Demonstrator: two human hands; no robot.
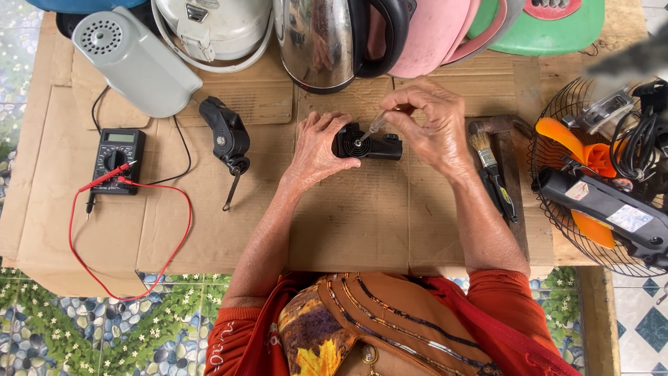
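Left hand (316, 146) wraps the left end of a small black motor housing (369, 144) at the table's (348, 223) middle, on cardboard; right hand (431, 129) has fingers pressed together, pinching a thin clear dropper (376, 125) whose tip touches the housing's round opening. Multimeter (117, 159) with red lead (125, 230) lies toward the left edge, black fan neck part (226, 136) between it and the hands, paintbrush (490, 174) just right of the right hand, fan guard (598, 174) at the right edge.
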